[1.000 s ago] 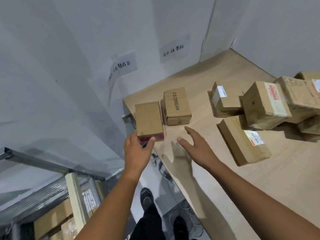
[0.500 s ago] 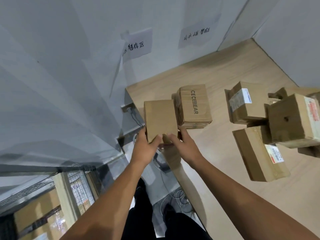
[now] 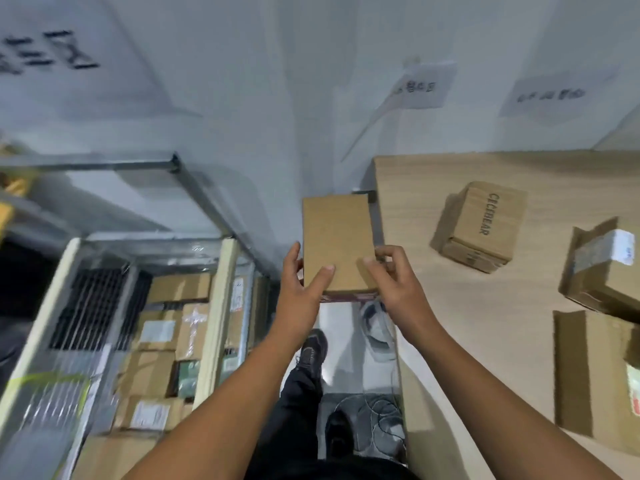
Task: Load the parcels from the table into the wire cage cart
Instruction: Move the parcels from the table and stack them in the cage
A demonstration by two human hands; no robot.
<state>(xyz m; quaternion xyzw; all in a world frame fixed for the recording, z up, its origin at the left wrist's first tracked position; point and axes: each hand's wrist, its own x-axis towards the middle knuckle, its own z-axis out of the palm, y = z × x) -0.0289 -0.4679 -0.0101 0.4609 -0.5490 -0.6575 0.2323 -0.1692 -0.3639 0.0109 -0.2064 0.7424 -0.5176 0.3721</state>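
I hold a flat brown cardboard parcel [image 3: 337,242] with both hands in the air, just left of the table's corner and above the floor gap. My left hand [image 3: 300,287] grips its near left edge, thumb on top. My right hand [image 3: 396,282] grips its near right corner. The wire cage cart [image 3: 114,306] stands to the lower left, with several cardboard parcels stacked inside it. On the wooden table [image 3: 460,327] lie a box printed CECEBEAR [image 3: 481,225], a taped box with a white label [image 3: 604,268] and a flat parcel [image 3: 595,375] at the right edge.
A white wall with paper signs [image 3: 420,86] runs behind the table and the cart. The cart's metal top rail [image 3: 104,164] crosses at the upper left. Between cart and table are my legs and shoes [image 3: 311,355], with loose cables [image 3: 377,420] on the floor.
The parcel has come off the table's left corner and moved left, held in both hands. My view has swung left and down, so the cart fills the lower left.
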